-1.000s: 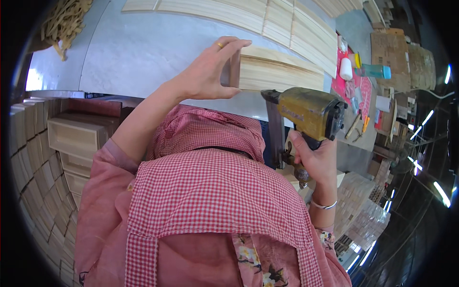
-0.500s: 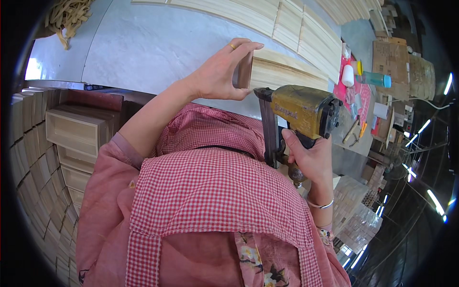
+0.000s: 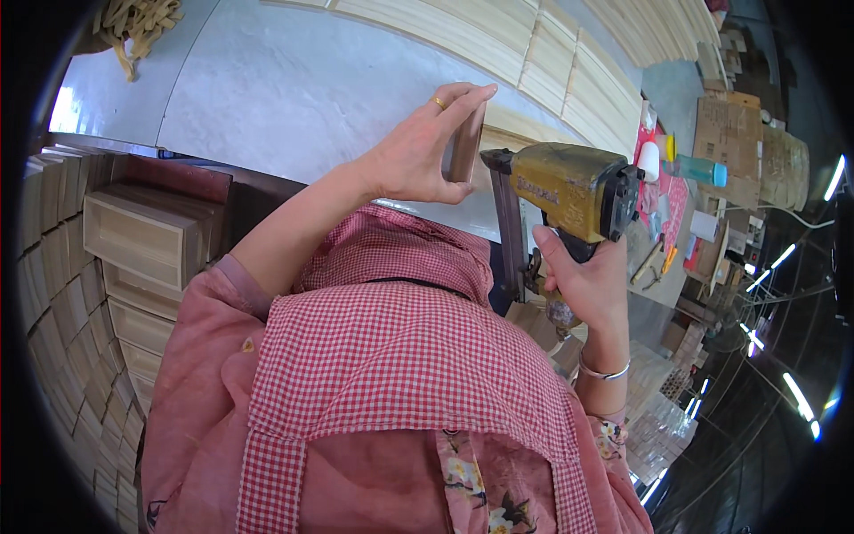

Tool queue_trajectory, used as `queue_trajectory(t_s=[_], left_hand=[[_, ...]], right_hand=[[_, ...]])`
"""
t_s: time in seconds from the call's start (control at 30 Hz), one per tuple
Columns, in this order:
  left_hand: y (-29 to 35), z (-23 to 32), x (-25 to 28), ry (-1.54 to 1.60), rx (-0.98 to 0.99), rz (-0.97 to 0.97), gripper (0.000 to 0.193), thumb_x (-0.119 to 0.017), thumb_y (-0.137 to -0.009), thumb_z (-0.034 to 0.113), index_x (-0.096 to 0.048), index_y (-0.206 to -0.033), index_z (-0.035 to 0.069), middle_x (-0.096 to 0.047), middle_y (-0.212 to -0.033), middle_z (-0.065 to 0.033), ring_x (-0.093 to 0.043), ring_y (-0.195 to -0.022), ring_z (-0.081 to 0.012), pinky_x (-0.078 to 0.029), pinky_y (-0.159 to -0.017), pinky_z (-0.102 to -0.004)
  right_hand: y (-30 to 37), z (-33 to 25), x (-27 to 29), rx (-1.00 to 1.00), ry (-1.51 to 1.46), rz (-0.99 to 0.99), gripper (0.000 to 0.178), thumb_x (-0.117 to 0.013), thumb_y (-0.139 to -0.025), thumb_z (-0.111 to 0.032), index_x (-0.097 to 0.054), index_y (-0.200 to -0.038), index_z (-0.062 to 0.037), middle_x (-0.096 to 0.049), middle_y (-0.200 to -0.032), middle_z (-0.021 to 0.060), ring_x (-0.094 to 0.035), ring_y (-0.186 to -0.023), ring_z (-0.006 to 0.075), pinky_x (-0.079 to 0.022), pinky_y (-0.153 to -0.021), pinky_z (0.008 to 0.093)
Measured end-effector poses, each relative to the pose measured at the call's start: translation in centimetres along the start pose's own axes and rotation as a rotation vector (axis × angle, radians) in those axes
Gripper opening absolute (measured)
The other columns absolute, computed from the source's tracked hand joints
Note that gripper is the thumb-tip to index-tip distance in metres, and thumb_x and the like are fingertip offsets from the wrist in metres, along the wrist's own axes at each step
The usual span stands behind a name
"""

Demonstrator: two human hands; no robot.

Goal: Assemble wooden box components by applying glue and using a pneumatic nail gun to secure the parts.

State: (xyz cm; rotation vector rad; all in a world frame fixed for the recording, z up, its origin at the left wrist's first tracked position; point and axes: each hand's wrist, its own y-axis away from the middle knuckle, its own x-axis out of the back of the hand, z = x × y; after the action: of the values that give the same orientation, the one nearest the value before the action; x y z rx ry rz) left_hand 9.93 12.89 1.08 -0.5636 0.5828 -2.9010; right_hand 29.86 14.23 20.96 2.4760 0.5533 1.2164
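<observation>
My left hand (image 3: 425, 147) is closed around a short brown wooden board (image 3: 466, 149), thumb at its near end and fingers at its far end. The board stands on edge over the grey table (image 3: 267, 89). In my right hand (image 3: 589, 278) is a yellow and black nail gun (image 3: 569, 185), gripped by its handle. Its nose lies just right of the board and my left thumb; whether it touches the board I cannot tell. Behind the nail gun, pale wooden slats (image 3: 514, 123) reach up to the board and are partly hidden.
Long pale wooden strips (image 3: 445, 36) lie along the table's far side. Stacked wooden boxes (image 3: 142, 236) stand at the left. At the right are a blue-capped bottle (image 3: 698, 169), a white bottle (image 3: 648, 163) and cardboard boxes (image 3: 729, 133). Tan strips (image 3: 138, 31) lie far left.
The board in my left hand has tilted, its far end leaning right. The nail gun has risen slightly and covers more of the pale slats. Both hands keep their grip.
</observation>
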Motion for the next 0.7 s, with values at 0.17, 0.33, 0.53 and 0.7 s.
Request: queue_trajectory(t_s=[0.17,0.33,0.53,0.7], left_hand=[[0.0,0.0,0.1,0.004,0.021,-0.010,0.110,-0.079,-0.062,0.017,-0.025,-0.158,0.014,-0.040,-0.148,-0.0186,-0.054,-0.118,-0.0384,-0.051,-0.100,-0.0433],[0.2,0.3,0.2,0.074,0.043,-0.022,0.109,-0.081,-0.065,0.019,-0.024,-0.158,0.009,-0.037,-0.152,-0.0201,-0.050,-0.128,-0.0395,-0.047,-0.106,-0.0447],[1.2,0.8,-0.1,0.027,0.249,0.124,0.113,-0.087,-0.068,0.022,-0.022,-0.159,0.008,-0.028,-0.160,-0.0191,-0.036,-0.144,-0.0384,-0.037,-0.117,-0.0449],[0.7,1.5,-0.4,-0.077,0.321,0.158,0.111,-0.087,-0.071,0.025,-0.022,-0.159,0.005,-0.027,-0.160,-0.0209,-0.032,-0.147,-0.0391,-0.034,-0.119,-0.0462]], right_hand=[[-0.5,-0.6,0.2,-0.066,0.005,-0.024,0.026,-0.076,-0.086,-0.010,-0.068,-0.105,0.0059,-0.071,-0.079,0.0075,-0.058,-0.058,0.0121,-0.046,-0.053,0.0253],[-1.4,0.2,0.6,0.136,-0.010,-0.036,0.026,-0.077,-0.086,-0.010,-0.068,-0.105,0.0055,-0.069,-0.076,0.0061,-0.056,-0.054,0.0115,-0.044,-0.050,0.0255],[-2.8,-1.7,1.8,0.122,0.053,-0.054,0.025,-0.077,-0.086,-0.011,-0.068,-0.103,0.0047,-0.066,-0.073,0.0057,-0.054,-0.048,0.0110,-0.041,-0.044,0.0254],[-5.0,-3.0,2.8,0.102,0.041,-0.017,0.024,-0.076,-0.086,-0.011,-0.067,-0.101,0.0055,-0.065,-0.069,0.0060,-0.053,-0.045,0.0112,-0.040,-0.041,0.0248]])
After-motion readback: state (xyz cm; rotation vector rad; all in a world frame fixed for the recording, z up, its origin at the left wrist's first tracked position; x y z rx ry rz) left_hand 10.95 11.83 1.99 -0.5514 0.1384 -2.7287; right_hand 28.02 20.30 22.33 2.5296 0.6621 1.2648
